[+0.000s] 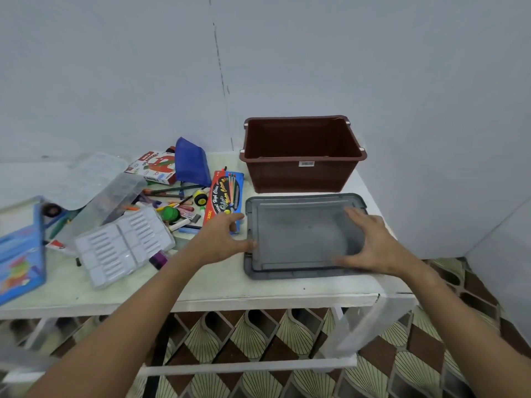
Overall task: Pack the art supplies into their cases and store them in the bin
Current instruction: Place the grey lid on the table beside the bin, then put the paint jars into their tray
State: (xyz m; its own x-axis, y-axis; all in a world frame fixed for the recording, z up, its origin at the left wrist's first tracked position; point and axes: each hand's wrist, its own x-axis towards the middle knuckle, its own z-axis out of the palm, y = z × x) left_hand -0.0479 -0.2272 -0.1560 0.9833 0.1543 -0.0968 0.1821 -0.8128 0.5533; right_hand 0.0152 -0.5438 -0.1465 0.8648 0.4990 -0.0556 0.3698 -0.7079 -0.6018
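Note:
An empty brown bin [301,173] stands at the back right of the white table [218,285]. Its grey lid [298,234] lies flat in front of it. My left hand [221,239] is at the lid's left edge, fingers relaxed, thumb touching the rim. Over the lid's right side my right hand [370,242] rests with fingers spread. Left of the lid lie a red and blue colour-pen box [222,196], a blue pouch [191,162], an oil pastel box [153,166], a white pastel tray [123,245] and several loose crayons and markers [175,208].
A clear plastic case [106,196] with its lid open lies at the left. A blue case [20,254] sits at the table's far left edge. A grey wall stands close behind the table. Patterned floor tiles show below the table's front edge.

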